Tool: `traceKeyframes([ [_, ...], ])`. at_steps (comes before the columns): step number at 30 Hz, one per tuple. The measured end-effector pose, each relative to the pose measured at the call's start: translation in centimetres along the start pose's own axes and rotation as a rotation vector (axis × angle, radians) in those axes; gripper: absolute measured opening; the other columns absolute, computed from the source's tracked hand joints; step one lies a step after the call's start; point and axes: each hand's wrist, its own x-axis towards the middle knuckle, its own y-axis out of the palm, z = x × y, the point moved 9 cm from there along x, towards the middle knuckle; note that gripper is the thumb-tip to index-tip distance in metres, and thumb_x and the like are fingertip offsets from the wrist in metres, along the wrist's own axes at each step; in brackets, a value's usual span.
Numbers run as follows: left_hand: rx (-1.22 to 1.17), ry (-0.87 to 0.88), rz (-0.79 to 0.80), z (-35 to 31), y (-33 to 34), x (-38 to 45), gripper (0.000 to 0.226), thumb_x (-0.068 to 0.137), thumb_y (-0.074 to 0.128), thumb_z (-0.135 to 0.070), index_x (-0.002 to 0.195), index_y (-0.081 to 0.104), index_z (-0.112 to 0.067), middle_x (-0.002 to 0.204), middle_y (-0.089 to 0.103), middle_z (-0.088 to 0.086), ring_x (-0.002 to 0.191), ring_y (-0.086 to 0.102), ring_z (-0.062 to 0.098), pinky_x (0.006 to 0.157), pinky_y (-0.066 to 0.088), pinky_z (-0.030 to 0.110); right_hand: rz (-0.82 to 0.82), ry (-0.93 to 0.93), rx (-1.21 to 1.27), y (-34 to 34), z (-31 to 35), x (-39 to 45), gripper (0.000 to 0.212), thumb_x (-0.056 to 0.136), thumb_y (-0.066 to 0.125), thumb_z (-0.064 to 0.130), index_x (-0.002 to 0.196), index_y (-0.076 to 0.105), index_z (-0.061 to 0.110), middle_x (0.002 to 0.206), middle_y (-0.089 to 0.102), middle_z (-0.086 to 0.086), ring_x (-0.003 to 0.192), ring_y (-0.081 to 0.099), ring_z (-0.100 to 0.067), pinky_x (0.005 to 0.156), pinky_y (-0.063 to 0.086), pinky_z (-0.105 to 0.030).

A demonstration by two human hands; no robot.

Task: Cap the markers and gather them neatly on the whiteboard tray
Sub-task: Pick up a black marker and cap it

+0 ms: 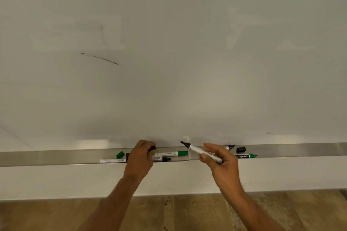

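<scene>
My right hand (219,157) holds an uncapped black marker (197,149) above the metal whiteboard tray (56,157), its black tip pointing up and left. Over the tray's middle, my left hand (139,157) is closed on a small black cap (152,148). On the tray lie a capped green marker (171,154), an uncapped black marker (163,159) partly under my left hand, a white marker (112,160), a loose green cap (120,154), a green Camlin marker (246,156), another black-tipped marker (230,147) and a loose black cap (241,149).
The whiteboard (169,62) fills the upper view, with a faint dark stroke (101,59) at the left. A white wall band runs below the tray, and a wooden floor (187,212) lies beneath it.
</scene>
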Motion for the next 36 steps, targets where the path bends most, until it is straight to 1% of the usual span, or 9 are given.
traceKeyframes([
  [2,-0.344,-0.237,-0.098,0.3,-0.8,-1.4,0.016,0.085,0.070,-0.007,0.093,0.069,-0.020,0.093,0.071,-0.001,0.079,0.069,0.010,0.078,0.055,0.024,0.003,0.078,0.077,0.1,-0.6,-0.8,0.026,0.072,0.079,0.002,0.090,0.079,0.021,0.089,0.077,-0.009,0.087,0.073,-0.032,0.070,0.060,-0.024],
  [6,-1.216,-0.655,-0.154,-0.8,1.7,-5.2,0.015,0.085,0.066,0.002,0.097,0.066,-0.007,0.094,0.069,0.018,0.088,0.071,0.028,0.077,0.062,0.034,-0.004,0.135,0.079,0.7,-0.6,-2.2,0.023,0.066,0.083,0.005,0.084,0.080,0.019,0.087,0.076,-0.005,0.087,0.071,-0.036,0.082,0.059,-0.044],
  [10,-1.493,-0.841,-0.166,-3.0,2.9,-7.6,0.018,0.084,0.065,-0.002,0.101,0.068,-0.003,0.093,0.074,0.018,0.089,0.073,0.028,0.077,0.062,0.035,0.012,0.145,0.056,1.2,-0.3,-2.9,0.024,0.069,0.080,-0.006,0.080,0.080,0.016,0.084,0.076,-0.006,0.083,0.072,-0.036,0.081,0.060,-0.049],
  [18,-1.515,-0.888,-0.221,-4.8,2.0,-8.3,0.007,0.084,0.065,-0.003,0.091,0.066,-0.003,0.089,0.072,0.018,0.080,0.073,0.026,0.071,0.063,0.032,0.055,0.123,-0.011,1.8,0.2,-3.8,0.028,0.071,0.080,-0.003,0.080,0.080,0.024,0.084,0.077,-0.003,0.080,0.073,-0.029,0.073,0.060,-0.036],
  [23,-1.395,-0.795,-0.180,-5.5,1.5,-8.2,0.014,0.084,0.066,-0.002,0.098,0.065,0.001,0.096,0.071,0.021,0.089,0.072,0.031,0.072,0.063,0.033,0.074,0.107,-0.020,2.1,0.3,-3.6,0.025,0.071,0.080,-0.005,0.082,0.079,0.018,0.082,0.077,-0.004,0.078,0.072,-0.027,0.076,0.061,-0.042],
  [26,-1.336,-0.733,-0.161,-5.8,1.3,-8.1,0.015,0.084,0.067,-0.002,0.098,0.066,0.001,0.095,0.071,0.021,0.090,0.071,0.033,0.073,0.062,0.036,0.095,0.082,-0.081,2.1,0.3,-3.6,0.025,0.072,0.082,0.001,0.084,0.079,0.023,0.081,0.077,-0.002,0.075,0.072,-0.022,0.070,0.060,-0.030],
  [29,-1.279,-0.668,-0.149,-6.3,0.8,-7.9,0.011,0.082,0.069,-0.001,0.094,0.068,0.000,0.093,0.071,0.023,0.088,0.073,0.031,0.074,0.062,0.037,0.140,-0.047,-0.345,2.4,0.7,-3.5,0.025,0.074,0.082,0.012,0.093,0.077,0.028,0.083,0.077,0.010,0.079,0.069,-0.007,0.068,0.053,-0.014],
  [32,-1.221,-0.583,-0.158,-7.0,0.3,-7.5,0.009,0.080,0.070,0.003,0.087,0.071,-0.003,0.088,0.069,0.023,0.082,0.073,0.029,0.074,0.063,0.039,0.202,-0.157,-0.538,3.4,1.2,-3.7,0.023,0.081,0.077,0.017,0.103,0.076,0.023,0.085,0.072,0.017,0.076,0.066,-0.004,0.068,0.049,-0.010],
  [36,-1.162,-0.485,-0.168,-8.0,-0.7,-6.8,0.016,0.079,0.070,0.006,0.086,0.072,-0.008,0.083,0.073,0.017,0.081,0.073,0.028,0.068,0.061,0.029,0.198,-0.129,-0.433,3.7,1.0,-3.8,0.026,0.084,0.074,0.012,0.102,0.074,0.029,0.074,0.071,0.019,0.072,0.064,-0.008,0.062,0.048,-0.013],
])
